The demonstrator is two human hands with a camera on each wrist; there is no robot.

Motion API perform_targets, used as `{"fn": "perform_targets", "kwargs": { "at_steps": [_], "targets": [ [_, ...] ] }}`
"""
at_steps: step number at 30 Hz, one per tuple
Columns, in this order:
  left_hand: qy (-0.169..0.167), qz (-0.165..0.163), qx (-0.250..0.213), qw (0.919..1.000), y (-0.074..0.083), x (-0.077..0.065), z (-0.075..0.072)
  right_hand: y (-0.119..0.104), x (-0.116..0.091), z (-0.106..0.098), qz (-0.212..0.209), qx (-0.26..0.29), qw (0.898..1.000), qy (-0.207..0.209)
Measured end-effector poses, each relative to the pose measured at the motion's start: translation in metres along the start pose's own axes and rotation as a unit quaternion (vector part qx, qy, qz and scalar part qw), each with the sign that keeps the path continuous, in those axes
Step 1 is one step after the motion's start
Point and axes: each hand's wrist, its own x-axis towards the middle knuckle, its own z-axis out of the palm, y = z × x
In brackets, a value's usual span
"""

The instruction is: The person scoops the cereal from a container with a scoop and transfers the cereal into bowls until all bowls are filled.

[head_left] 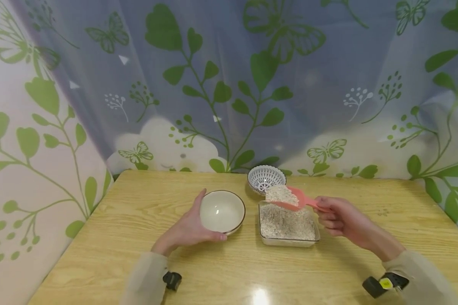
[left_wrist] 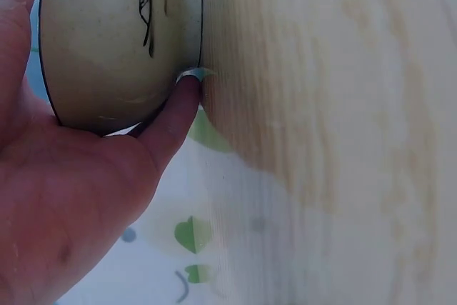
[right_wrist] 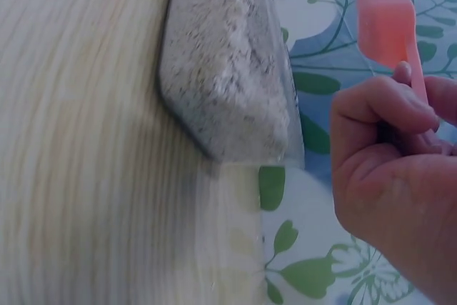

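The hands are apart. Left hand (head_left: 187, 228) grips the round, glossy cream bowl (head_left: 222, 212), mid-table. Right hand (head_left: 343, 220) grips the smooth coral scoop (head_left: 302, 200), heaped with coarse flakes (head_left: 280, 195), above the clear rectangular container (head_left: 290, 243). White lattice-patterned bowl (head_left: 265, 178): near the wood-grain table's (head_left: 221, 275) far edge.

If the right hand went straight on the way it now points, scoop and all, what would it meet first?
Probably the patterned bowl, just beyond the pink scoop that the right hand holds. Height and depth are unclear, so the scoop might clear its rim.
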Motion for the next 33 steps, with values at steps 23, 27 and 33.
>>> {"fn": "perform_targets", "kwargs": {
  "at_steps": [23, 27, 33],
  "targets": [
    [-0.006, -0.014, -0.006, 0.9999, 0.0, 0.002, 0.001, -0.018, 0.056, 0.059, 0.043, -0.144, 0.984, 0.093],
    [-0.006, -0.014, -0.008, 0.9999, 0.0, 0.002, 0.001, -0.016, 0.066, 0.067, 0.046, -0.171, 0.98, 0.093],
    [-0.009, -0.009, -0.008, 0.9999, -0.002, 0.002, 0.001, -0.014, 0.077, 0.082, 0.044, -0.25, 0.96, 0.116]
  ]
}}
